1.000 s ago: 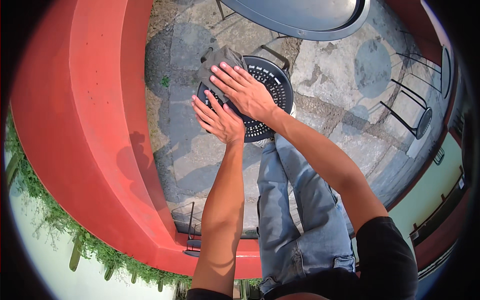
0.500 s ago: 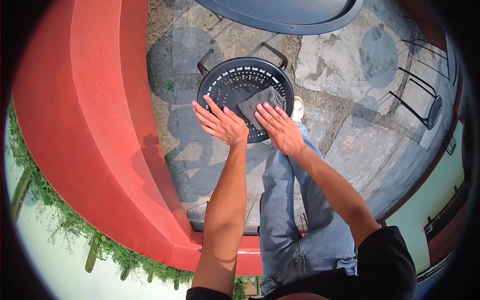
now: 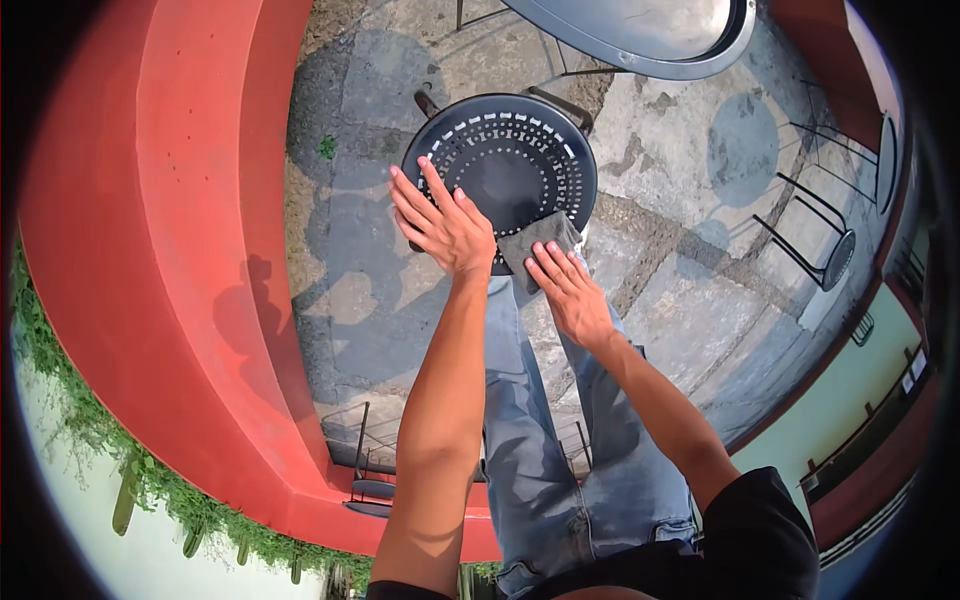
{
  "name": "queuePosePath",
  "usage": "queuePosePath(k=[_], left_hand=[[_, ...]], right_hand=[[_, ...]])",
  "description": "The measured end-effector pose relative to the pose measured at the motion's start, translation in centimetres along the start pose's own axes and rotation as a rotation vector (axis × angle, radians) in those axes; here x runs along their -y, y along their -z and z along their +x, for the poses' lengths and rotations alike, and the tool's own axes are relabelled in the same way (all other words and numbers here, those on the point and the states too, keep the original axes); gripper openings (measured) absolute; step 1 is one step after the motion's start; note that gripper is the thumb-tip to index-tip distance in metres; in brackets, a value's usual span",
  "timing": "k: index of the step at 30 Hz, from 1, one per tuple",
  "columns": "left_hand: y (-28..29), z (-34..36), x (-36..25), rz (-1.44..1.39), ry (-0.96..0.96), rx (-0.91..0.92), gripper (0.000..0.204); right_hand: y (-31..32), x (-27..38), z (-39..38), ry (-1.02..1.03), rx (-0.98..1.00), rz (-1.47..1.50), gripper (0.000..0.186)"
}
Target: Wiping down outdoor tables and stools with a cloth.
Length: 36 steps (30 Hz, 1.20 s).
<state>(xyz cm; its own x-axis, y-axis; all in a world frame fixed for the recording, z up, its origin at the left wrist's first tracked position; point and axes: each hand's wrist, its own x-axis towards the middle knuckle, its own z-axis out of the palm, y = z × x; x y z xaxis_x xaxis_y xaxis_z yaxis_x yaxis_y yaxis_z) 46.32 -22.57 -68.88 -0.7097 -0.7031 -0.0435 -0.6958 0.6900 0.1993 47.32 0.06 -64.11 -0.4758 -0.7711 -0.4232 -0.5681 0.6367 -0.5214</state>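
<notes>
A round black stool (image 3: 508, 178) with rings of small holes punched in its seat stands in front of me. My right hand (image 3: 568, 290) has a dark grey cloth (image 3: 541, 243) under its fingers, at the near right rim of the seat. The cloth lies partly on the seat and partly over the rim. My left hand (image 3: 446, 225) is open with its fingers spread, over the near left part of the seat. Whether its palm touches the rim, I cannot tell. It holds nothing.
A round dark metal tabletop (image 3: 650, 35) on thin legs stands beyond the stool. A red wall (image 3: 200, 200) curves along the left. Another black stool (image 3: 838, 255) is at the right on the cracked concrete floor (image 3: 670, 290). My jeans-clad legs (image 3: 530, 420) are below.
My right hand and the cloth have moved toward me, from the seat's right part to its near rim. The view has shifted, and my left hand stays over the seat's left side.
</notes>
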Motion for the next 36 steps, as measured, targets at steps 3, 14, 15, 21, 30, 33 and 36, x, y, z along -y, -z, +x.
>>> queuePosePath(k=[3, 14, 15, 21, 30, 33, 36], left_hand=[[-0.4, 0.1, -0.9, -0.07, 0.007, -0.028, 0.065], [-1.4, 0.4, 11.1, -0.88, 0.325, 0.169, 0.047], [-2.6, -0.4, 10.9, -0.999, 0.361, 0.171, 0.056], [-6.1, -3.8, 12.9, -1.023, 0.167, -0.103, 0.056], [-7.0, -4.8, 13.9, -0.897, 0.166, 0.004, 0.054], [-6.4, -2.9, 12.5, -0.89, 0.132, 0.034, 0.055], [-5.8, -2.2, 11.6, -0.947, 0.111, 0.044, 0.055]], right_hand=[[1.5, -2.0, 1.7, 0.096, -0.036, -0.128, 0.073], [6.3, -2.5, 14.9, 0.359, -0.219, -0.13, 0.051], [5.4, -2.1, 14.9, 0.343, -0.242, -0.108, 0.056], [1.9, 2.3, 19.6, 0.164, -0.388, -0.341, 0.08], [-1.5, 6.7, 16.8, 0.61, 0.048, -0.366, 0.071], [5.2, 2.4, 22.5, 0.4, -0.32, -0.45, 0.066], [3.6, 4.3, 23.4, 0.13, -0.544, -0.38, 0.068]])
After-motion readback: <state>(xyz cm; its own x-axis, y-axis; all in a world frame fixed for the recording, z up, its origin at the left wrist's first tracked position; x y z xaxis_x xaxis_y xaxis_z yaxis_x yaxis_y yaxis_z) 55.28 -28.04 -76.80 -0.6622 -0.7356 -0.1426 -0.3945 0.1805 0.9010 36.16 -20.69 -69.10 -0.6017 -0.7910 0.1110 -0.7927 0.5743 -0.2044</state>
